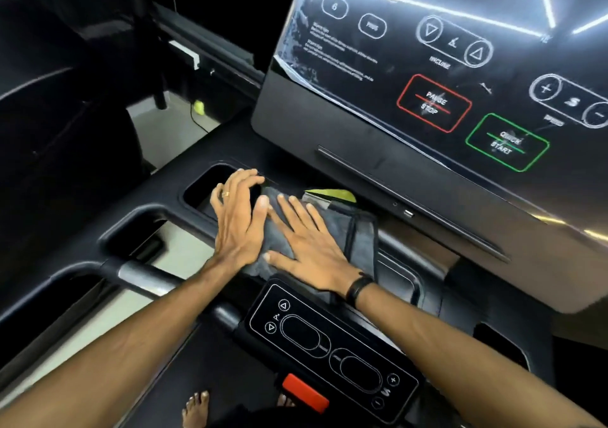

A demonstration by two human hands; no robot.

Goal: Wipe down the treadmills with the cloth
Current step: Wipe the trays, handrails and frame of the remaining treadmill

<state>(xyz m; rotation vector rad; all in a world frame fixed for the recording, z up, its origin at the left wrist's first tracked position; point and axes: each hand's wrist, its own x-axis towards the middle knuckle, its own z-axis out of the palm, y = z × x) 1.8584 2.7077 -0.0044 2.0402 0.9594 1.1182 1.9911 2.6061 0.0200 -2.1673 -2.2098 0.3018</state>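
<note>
The black treadmill console tilts up before me, its glossy touch panel streaked with light. On the tray below lies the folded grey microfibre cloth. My right hand presses flat on it, fingers straight and spread. My left hand, fingers straight too, rests at the cloth's left edge beside the cup recess, gripping nothing.

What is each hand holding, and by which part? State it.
Nothing is gripped. The right hand presses flat on the grey cloth; the left hand rests open at its left edge.
</note>
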